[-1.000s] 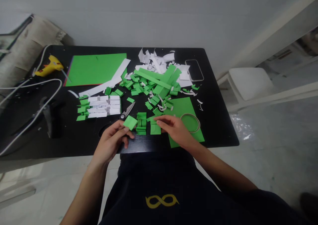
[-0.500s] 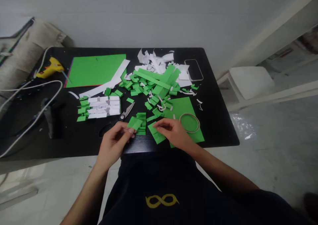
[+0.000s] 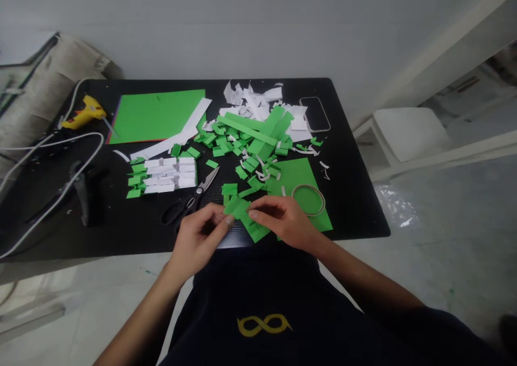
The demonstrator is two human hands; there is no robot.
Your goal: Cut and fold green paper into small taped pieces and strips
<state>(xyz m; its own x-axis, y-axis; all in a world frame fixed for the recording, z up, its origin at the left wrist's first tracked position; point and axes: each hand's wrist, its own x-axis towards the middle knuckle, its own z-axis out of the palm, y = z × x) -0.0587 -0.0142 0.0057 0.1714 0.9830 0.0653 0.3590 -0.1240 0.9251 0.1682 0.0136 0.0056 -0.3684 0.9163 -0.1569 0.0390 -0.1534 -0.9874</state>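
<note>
The right hand (image 3: 283, 220) hides part of the green paper (image 3: 239, 207), so whether it is one piece or two is unclear. Both hands pinch it, fingers narrowed, over the near edge of the worktop (image 3: 121, 231); the left hand (image 3: 200, 237) grips beside the scissors (image 3: 189, 202).

Home craft corner, black table (image 3: 355, 193), cut paper scraps (image 3: 250, 134), glue gun (image 3: 83, 112), scissors (image 3: 189, 201)

Yellow infinity sign (image 3: 264, 325) (a logo), on dark shirt (image 3: 331, 306)
</note>
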